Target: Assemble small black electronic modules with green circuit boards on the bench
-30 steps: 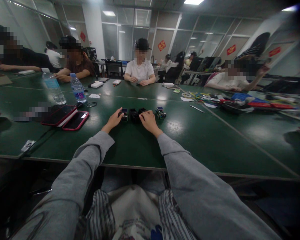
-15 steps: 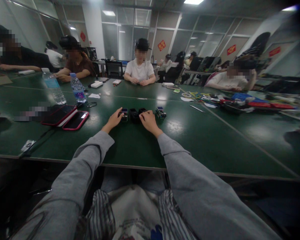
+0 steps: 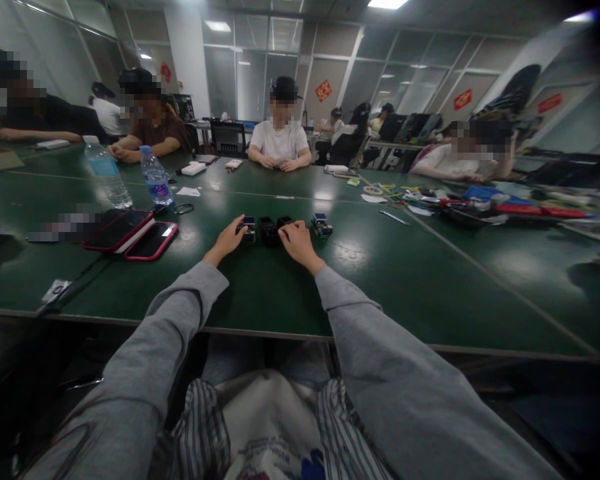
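Note:
My left hand point(image 3: 229, 239) rests at the left edge of a small circuit board with a dark screen point(image 3: 249, 230), its fingers curled against the board's side. A black case point(image 3: 267, 231) stands just right of that board. Beside it is a second black case point(image 3: 283, 220), with the fingers of my right hand point(image 3: 300, 243) closed on its near right side and partly covering it. To the right of my right hand sits another small circuit board with a screen point(image 3: 322, 225), untouched. All four small things stand in a row on the green table point(image 3: 280, 293).
Left of my hands lie two red-edged phones point(image 3: 151, 241) point(image 3: 123, 233), with two water bottles point(image 3: 157, 177) point(image 3: 107, 173) behind. A white pen point(image 3: 394, 217) and a heap of cables and tools point(image 3: 505, 207) lie to the right. Several people sit around the table.

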The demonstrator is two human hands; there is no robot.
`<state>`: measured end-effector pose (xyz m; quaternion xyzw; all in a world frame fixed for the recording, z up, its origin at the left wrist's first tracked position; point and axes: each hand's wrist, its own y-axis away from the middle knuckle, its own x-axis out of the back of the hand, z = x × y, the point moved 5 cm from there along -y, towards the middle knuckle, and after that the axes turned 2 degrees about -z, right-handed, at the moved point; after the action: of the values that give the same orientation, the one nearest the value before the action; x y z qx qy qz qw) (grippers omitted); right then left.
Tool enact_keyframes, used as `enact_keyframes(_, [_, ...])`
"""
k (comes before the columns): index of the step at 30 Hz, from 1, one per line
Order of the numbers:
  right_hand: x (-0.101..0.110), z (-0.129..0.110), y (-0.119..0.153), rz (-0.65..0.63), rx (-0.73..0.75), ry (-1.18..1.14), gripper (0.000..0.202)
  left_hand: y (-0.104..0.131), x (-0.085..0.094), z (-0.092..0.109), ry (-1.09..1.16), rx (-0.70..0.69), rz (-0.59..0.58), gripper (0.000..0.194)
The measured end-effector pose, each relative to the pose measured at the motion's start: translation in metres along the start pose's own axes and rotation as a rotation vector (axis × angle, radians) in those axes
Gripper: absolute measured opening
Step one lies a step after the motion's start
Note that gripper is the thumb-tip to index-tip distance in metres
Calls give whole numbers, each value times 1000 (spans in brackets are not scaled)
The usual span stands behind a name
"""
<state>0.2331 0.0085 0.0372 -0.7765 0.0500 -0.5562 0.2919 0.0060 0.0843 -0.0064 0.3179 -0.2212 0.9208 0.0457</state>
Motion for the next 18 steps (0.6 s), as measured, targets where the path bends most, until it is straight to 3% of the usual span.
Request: enact_keyframes(18, [-1, 1, -1, -22, -13, 17, 32, 1, 0, 3, 9, -5, -12, 53])
